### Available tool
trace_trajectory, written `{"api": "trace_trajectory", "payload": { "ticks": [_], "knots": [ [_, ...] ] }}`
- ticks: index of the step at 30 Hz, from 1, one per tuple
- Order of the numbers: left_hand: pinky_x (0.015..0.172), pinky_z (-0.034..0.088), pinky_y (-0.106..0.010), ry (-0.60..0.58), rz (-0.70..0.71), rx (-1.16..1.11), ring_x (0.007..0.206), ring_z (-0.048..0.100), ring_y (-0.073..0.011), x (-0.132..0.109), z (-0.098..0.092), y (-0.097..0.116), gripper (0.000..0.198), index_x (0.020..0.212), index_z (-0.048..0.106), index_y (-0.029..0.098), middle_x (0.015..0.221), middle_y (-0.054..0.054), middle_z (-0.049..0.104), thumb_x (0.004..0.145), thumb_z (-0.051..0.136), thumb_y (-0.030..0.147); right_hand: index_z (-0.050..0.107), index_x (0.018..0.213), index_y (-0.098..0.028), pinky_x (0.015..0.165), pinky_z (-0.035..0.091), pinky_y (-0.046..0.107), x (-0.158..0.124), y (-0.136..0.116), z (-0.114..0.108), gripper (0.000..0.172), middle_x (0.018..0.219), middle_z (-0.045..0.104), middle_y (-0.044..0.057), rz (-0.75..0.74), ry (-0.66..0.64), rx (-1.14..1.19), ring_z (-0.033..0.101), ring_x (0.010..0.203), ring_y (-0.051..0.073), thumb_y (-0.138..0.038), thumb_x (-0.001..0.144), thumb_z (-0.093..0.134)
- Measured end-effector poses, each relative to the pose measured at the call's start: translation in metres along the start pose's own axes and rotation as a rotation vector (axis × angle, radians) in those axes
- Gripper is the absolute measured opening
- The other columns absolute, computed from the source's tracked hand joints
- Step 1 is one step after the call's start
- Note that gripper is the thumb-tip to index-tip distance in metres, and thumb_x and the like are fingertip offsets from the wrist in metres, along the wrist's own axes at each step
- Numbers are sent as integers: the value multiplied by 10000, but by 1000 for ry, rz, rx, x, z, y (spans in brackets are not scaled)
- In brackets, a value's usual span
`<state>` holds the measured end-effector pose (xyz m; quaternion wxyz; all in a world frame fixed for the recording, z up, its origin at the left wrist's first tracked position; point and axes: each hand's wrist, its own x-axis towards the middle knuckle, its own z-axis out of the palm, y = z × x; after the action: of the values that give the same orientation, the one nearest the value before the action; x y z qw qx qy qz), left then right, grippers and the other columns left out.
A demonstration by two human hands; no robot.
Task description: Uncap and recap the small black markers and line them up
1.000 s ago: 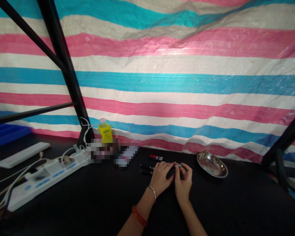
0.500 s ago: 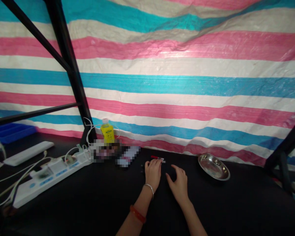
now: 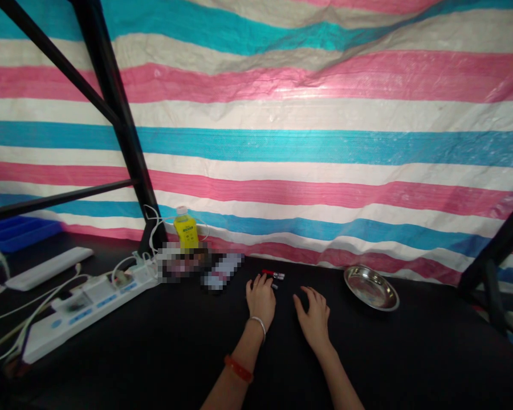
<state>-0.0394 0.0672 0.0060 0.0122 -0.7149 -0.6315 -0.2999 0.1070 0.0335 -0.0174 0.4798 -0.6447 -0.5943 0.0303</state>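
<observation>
A person's two bare forearms reach in from the bottom edge over a black tabletop (image 3: pixel 290 381); the left arm wears an orange-red bracelet (image 3: pixel 238 369) and, nearer the hand, a silver bangle (image 3: pixel 259 326). The handling looks to be under way: small slim items lie out on the table at the left hand, but how many are done with or left cannot be told.

The right hand (image 3: pixel 314 320) is loosely curved, a wide gap between thumb and fingers, holding nothing visible. The left hand (image 3: pixel 261 302) is palm down, fingers bent and slightly spread. A silvery tip (image 3: pixel 275 286) shows beside its fingers; whether the hand grips that item or only covers it is hidden.

Just beyond the left fingertips lies a slim red item with a silver end (image 3: pixel 277 276); contact is unclear. Well to the right sits a round stainless-steel dish (image 3: pixel 385 309). A white power strip (image 3: pixel 85 319) runs along the left, with a yellow bottle (image 3: pixel 186 232) behind. A striped plastic tarp (image 3: pixel 282 145) hangs across the back.
</observation>
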Motion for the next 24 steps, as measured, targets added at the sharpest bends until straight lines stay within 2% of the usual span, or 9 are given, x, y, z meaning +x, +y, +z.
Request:
{"api": "trace_trajectory", "payload": {
  "ticks": [4, 7, 10, 13, 15, 17, 20, 24],
  "knots": [
    [939, 341, -462, 40, 27, -70, 1126, 494, -241, -1, -5, 7, 294, 979, 637, 206, 1156, -80, 604, 798, 444, 80, 655, 891, -181, 764, 433, 374, 9, 8, -7, 379, 899, 664, 94, 142, 147, 234, 592, 856, 246, -477, 827, 427],
    [901, 394, -399, 25, 160, -201, 1088, 508, -206, -4, -9, 17, 255, 999, 628, 225, 1141, -61, 593, 831, 454, 143, 653, 837, -162, 707, 451, 327, 14, 22, -9, 373, 828, 674, 76, 280, 246, 375, 609, 775, 221, -477, 806, 456],
    [914, 399, -379, -93, 328, -305, 1054, 518, -204, -12, -10, 31, 222, 998, 629, 234, 1108, -55, 592, 803, 565, 319, 644, 751, -161, 620, 446, 304, 18, 36, -9, 321, 694, 663, 44, 350, 280, 452, 596, 658, 207, -464, 735, 538],
    [881, 420, -378, -249, 431, -318, 985, 534, -217, -21, -8, 43, 413, 1011, 623, 244, 1059, -41, 596, 666, 689, 461, 639, 742, -165, 573, 434, 306, 20, 42, -9, 283, 619, 633, 28, 390, 209, 421, 576, 594, 204, -432, 700, 554],
    [847, 437, -362, -335, 462, -304, 942, 542, -211, -24, -5, 47, 400, 988, 630, 241, 1011, -31, 607, 654, 702, 450, 644, 751, -168, 557, 429, 317, 20, 41, -10, 271, 562, 589, 16, 367, 144, 325, 555, 556, 207, -416, 676, 565],
    [820, 449, -327, -385, 480, -307, 917, 545, -193, -24, -2, 47, 289, 958, 642, 234, 981, -23, 618, 704, 676, 367, 656, 750, -171, 578, 434, 337, 18, 39, -9, 255, 572, 568, 25, 270, 103, 195, 548, 568, 219, -394, 651, 583],
    [819, 448, -285, -390, 489, -347, 914, 542, -168, -22, 2, 43, 149, 901, 669, 233, 973, -13, 631, 761, 618, 246, 672, 758, -180, 648, 447, 371, 14, 36, -6, 225, 679, 581, 68, 111, 77, 38, 562, 650, 243, -355, 643, 589],
    [828, 441, -273, -369, 476, -386, 887, 551, -152, -19, 5, 38, 144, 871, 687, 236, 927, -5, 650, 784, 588, 178, 678, 798, -180, 652, 454, 376, 11, 39, -2, 228, 703, 571, 76, 60, 45, -46, 566, 675, 253, -336, 662, 584]
  ]
}}
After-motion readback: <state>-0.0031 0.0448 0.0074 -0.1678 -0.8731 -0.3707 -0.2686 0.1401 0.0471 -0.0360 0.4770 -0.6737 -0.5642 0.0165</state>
